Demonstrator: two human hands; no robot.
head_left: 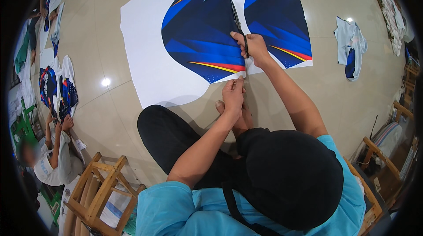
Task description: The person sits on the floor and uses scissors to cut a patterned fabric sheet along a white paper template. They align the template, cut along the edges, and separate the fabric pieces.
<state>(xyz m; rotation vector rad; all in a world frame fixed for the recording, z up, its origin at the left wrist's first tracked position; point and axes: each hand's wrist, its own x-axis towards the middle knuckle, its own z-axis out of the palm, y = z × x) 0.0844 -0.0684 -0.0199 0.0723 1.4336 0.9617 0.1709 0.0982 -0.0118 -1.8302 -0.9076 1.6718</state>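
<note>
Left hand (233,95), forearm slanting inward, pinches near edge of flat blue-printed white sheet (205,33); right hand (253,47), arm outstretched, grips long-bladed black scissors (237,19).

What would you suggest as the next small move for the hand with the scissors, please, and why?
Probably a short forward snip along the right edge of the left printed panel: the right hand holds the black scissors with the blades along that edge, and the left hand pinches the panel's lower right corner.
</note>
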